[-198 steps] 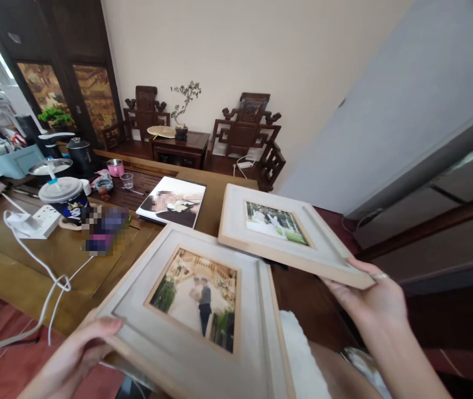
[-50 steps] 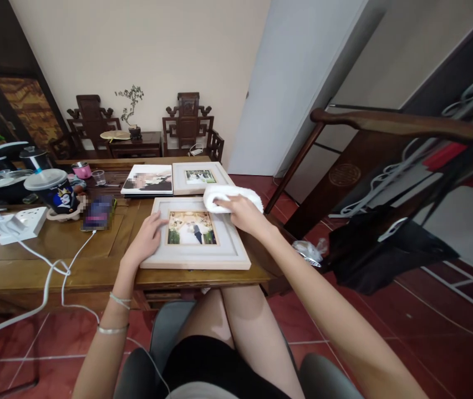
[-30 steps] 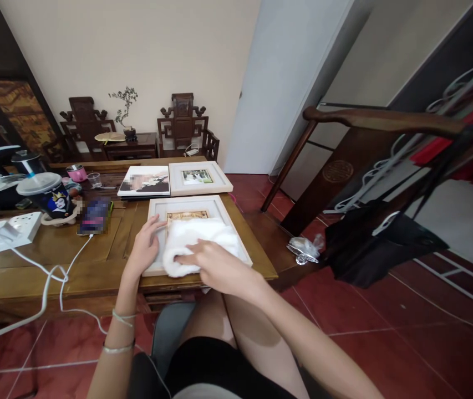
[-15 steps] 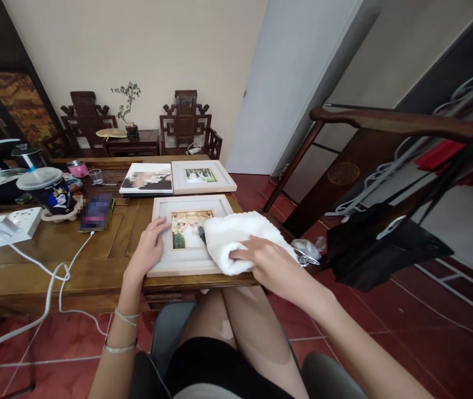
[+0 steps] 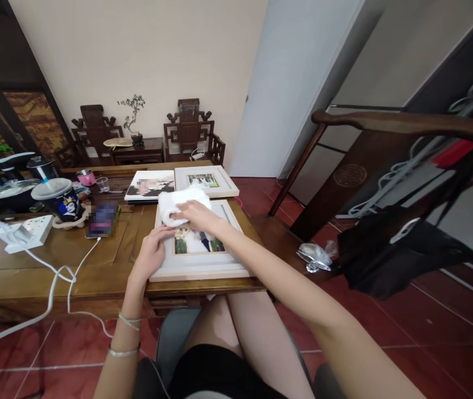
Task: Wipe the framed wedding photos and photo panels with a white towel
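Note:
A pale wooden picture frame [image 5: 203, 271] lies flat near the table's front edge, with a small photo inside a wide white border. My left hand [image 5: 152, 252] rests on its left side, fingers stretched over the border and the palm at the outer edge. In my right hand [image 5: 198, 215] is a white fluffy cloth [image 5: 180, 200], bunched and pressed onto the frame's upper left. The cloth and hand hide that corner and the top of the photo.
Behind lie a second framed photo [image 5: 223, 187] and a photo panel [image 5: 148, 184]. To the left are a phone [image 5: 103, 220], a lidded cup [image 5: 59, 198], a white power strip [image 5: 36, 230] and loose cables. A wooden chair [image 5: 344, 177] with a black bag [image 5: 386, 257] stands right.
My right hand has swept the cloth from the frame's right side to its upper left, uncovering the right side. My left hand stays at the left edge. The view has shifted slightly.

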`<action>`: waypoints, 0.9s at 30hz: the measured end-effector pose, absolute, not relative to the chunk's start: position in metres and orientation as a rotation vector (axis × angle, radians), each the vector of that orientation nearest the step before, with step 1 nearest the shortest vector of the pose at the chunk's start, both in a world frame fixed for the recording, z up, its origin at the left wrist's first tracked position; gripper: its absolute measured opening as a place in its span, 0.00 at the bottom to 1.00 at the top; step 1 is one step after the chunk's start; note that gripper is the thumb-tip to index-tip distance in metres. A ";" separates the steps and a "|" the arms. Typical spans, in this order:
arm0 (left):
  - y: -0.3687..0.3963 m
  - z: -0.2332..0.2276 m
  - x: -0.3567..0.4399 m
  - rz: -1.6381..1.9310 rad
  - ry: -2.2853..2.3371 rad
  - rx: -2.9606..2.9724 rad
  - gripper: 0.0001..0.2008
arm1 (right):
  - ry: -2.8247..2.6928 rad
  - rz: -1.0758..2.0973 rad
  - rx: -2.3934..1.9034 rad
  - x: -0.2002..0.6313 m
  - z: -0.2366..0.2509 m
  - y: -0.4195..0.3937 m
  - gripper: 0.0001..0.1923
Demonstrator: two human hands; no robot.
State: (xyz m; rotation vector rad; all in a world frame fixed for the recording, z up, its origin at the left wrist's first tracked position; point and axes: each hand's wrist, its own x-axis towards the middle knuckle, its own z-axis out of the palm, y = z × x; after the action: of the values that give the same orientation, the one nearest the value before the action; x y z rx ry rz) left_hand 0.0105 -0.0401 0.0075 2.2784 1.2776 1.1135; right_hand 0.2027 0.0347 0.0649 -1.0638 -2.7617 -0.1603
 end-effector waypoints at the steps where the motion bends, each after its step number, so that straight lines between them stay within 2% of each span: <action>1: -0.040 0.008 0.010 1.111 1.268 2.282 0.25 | -2.783 -0.131 -1.082 0.201 0.063 0.036 0.23; 6: -0.039 0.008 0.011 1.106 1.269 2.273 0.25 | -2.701 -0.113 -1.317 0.243 0.059 0.031 0.23; 12: -0.042 0.011 0.011 1.121 1.303 2.236 0.24 | -2.618 -0.145 -1.573 0.306 0.069 0.023 0.30; 21: -0.048 0.016 0.011 1.137 1.280 2.279 0.23 | -2.749 -0.087 -1.405 0.292 0.066 -0.038 0.35; 27: -0.048 0.013 0.008 1.097 1.311 2.301 0.25 | -2.629 -0.222 -1.499 0.280 0.055 -0.003 0.29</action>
State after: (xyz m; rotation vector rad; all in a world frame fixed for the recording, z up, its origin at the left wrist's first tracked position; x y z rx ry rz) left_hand 0.0082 -0.0482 0.0129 2.3006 1.3115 1.0966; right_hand 0.2799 -0.0027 0.0550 -1.4991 -2.6292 -0.2216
